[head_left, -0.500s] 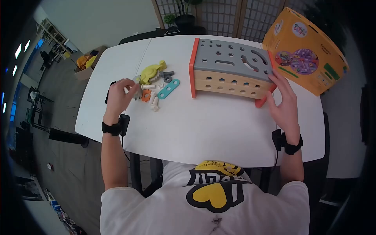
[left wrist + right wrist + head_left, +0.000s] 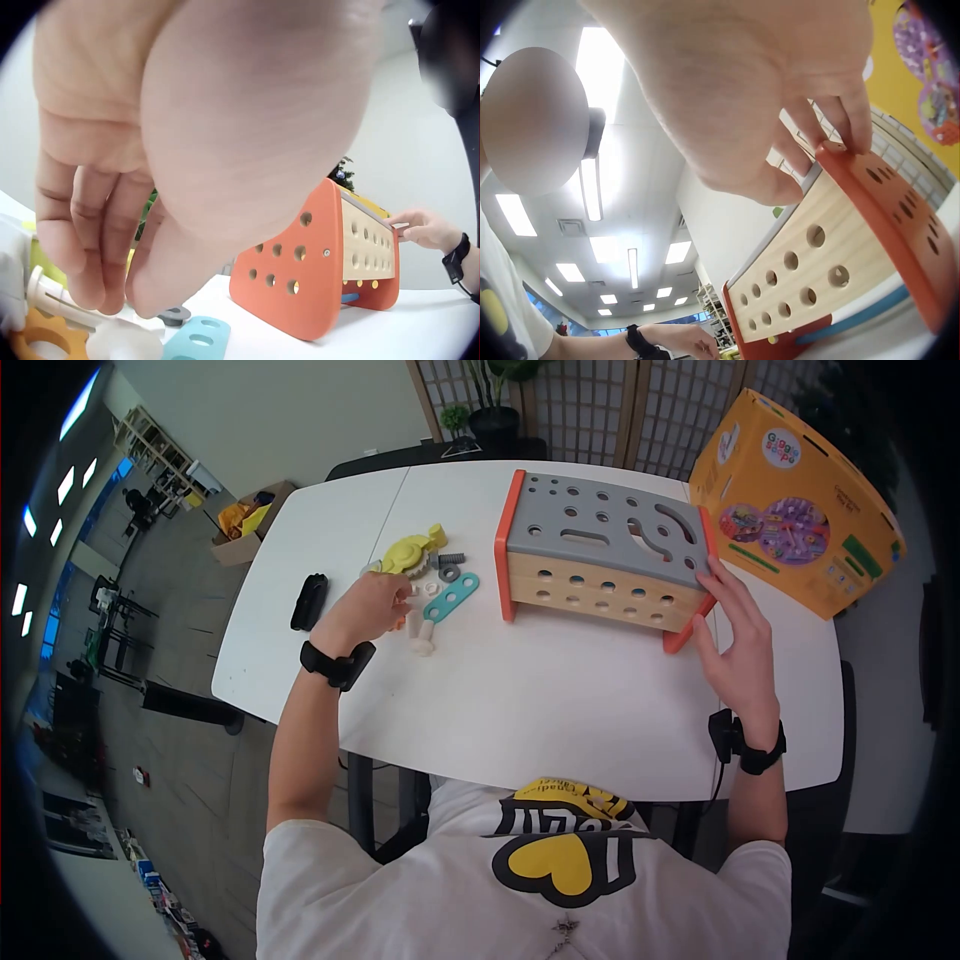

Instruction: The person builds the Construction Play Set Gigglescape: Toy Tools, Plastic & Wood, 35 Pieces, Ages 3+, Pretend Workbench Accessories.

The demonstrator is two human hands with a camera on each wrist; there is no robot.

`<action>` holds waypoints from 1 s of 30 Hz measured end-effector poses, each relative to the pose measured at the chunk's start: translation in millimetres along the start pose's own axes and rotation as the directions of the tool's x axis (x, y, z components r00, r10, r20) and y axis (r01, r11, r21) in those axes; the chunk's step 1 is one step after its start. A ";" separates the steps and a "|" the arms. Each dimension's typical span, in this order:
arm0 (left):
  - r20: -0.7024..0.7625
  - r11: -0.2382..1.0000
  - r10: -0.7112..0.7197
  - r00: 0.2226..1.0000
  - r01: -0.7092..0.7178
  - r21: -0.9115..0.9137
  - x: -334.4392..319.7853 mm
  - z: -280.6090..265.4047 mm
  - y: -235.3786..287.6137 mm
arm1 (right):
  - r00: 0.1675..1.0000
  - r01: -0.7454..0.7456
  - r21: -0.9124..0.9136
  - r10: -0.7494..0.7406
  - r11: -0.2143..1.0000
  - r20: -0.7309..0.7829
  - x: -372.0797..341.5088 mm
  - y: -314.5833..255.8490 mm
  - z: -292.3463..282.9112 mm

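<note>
In the head view my left hand [image 2: 365, 610] reaches down over a cluster of small toy parts. Its fingers and thumb point downward in the left wrist view, fingertips close by a white bolt [image 2: 56, 298]. An orange gear [image 2: 56, 330] and a turquoise strip with holes [image 2: 452, 598] lie beside it. Beyond the fingers lies a yellow toy piece [image 2: 408, 553]. Over at the right, my right hand [image 2: 742, 645] rests on the toy workbench [image 2: 605, 525], fingers fairly straight on its red end panel [image 2: 877, 202], thumb at the front edge.
A dark bolt [image 2: 452, 558] and a grey nut [image 2: 450, 573] lie near the yellow piece. To the left of the parts is a black case [image 2: 310, 602]. A big orange box [image 2: 800, 510] stands behind the workbench at the right, on the white table [image 2: 560, 710].
My left hand has moved right and come lower over the small parts, uncovering the black case. The right hand stays at the workbench's end. The head view has shifted slightly.
</note>
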State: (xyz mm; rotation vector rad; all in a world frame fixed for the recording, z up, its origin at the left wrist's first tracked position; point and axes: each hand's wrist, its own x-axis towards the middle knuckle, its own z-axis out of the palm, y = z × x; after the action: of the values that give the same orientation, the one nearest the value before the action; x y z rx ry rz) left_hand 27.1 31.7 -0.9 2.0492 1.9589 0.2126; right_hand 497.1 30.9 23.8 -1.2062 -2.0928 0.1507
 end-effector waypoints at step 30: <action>-0.299 0.716 0.633 0.714 -0.687 -0.124 18.8 -60.4 190.3 | 0.997 -0.076 0.246 0.078 0.966 0.001 4.1 11.2 -4.7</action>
State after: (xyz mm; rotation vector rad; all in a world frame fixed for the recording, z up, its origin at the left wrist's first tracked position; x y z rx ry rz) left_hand 190.3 52.0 113.9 2.5671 1.1139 0.8314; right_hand 506.7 39.3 24.7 -1.1348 -1.9530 0.4276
